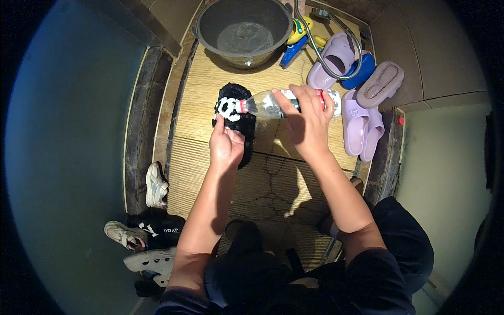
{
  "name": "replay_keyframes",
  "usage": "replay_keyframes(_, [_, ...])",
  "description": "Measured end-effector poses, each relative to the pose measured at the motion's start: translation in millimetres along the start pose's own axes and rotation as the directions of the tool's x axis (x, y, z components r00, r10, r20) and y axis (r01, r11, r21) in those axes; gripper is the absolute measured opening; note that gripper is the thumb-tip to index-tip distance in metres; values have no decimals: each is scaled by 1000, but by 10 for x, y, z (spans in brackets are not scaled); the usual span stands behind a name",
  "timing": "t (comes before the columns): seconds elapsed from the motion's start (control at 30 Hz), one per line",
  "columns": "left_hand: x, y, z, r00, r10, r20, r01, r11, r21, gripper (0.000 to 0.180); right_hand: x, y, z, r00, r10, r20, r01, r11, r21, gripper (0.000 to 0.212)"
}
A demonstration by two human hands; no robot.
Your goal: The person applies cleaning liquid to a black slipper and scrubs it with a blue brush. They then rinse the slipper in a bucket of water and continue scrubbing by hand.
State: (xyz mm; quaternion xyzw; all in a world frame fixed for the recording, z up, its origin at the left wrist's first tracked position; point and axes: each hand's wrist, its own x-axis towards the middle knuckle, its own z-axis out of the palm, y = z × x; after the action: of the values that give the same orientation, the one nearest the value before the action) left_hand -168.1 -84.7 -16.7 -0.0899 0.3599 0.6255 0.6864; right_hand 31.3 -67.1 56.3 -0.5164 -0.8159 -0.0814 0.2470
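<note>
A black fluffy slipper (245,126) with a black-and-white patterned upper is in my left hand (226,143). The thumb lies against the upper, and the other fingers are partly hidden by the slipper. My right hand (310,122) is wrapped round a clear plastic bottle (265,105), which lies almost level in the air. Its red-ringed mouth points left and is right at the slipper's white patch. I cannot tell whether a cap is on it or whether liquid is coming out.
Ahead stands a large dark basin (244,31) with some water. A metal shower hose (328,68) curls over lilac slippers (357,123) and blue ones (362,71) at the right. Several shoes (156,184) line the left side. Ribbed yellowish mats (197,152) cover the floor.
</note>
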Motion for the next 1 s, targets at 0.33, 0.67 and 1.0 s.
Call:
replay_keyframes(0.33, [19, 267, -301, 983, -59, 174, 69, 996, -57, 30, 87, -274, 101, 996, 43, 74, -47, 997, 64, 61])
replay_keyframes(0.67, [140, 382, -555, 964, -64, 257, 69, 998, -10, 31, 4, -385, 268, 994, 56, 96, -75, 974, 212, 72])
replay_keyframes(1.0, [-115, 329, -137, 996, 60, -63, -58, 998, 31, 38, 12, -539, 229, 993, 53, 104, -67, 988, 137, 60])
